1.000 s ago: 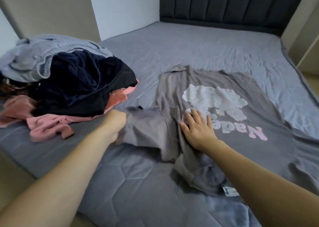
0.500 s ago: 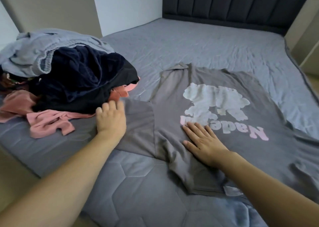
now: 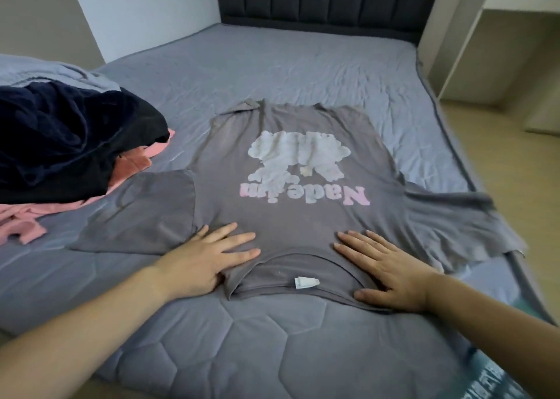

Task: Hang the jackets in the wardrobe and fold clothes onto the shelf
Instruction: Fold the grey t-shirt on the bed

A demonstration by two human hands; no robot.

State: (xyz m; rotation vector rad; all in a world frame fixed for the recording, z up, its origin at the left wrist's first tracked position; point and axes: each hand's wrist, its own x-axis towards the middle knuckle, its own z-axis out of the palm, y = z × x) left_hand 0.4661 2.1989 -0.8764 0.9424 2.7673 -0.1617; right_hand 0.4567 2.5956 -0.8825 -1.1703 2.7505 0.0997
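Both hands flat on a grey T-shirt spread over the bed.

Head view: the left hand [image 3: 209, 263] and right hand [image 3: 385, 266], fingers straight and spread, press the grey T-shirt [image 3: 291, 186] either side of its collar, gripping nothing. A pile of clothes [image 3: 60, 144] lies beyond the left hand, on the grey bed [image 3: 272, 65].

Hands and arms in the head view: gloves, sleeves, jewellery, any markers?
Both bare. The left hand and right hand wear no gloves, and I see no rings, watch or wristbands. Both forearms are uncovered to the frame edge, no sleeve showing. No tags or markers on either.
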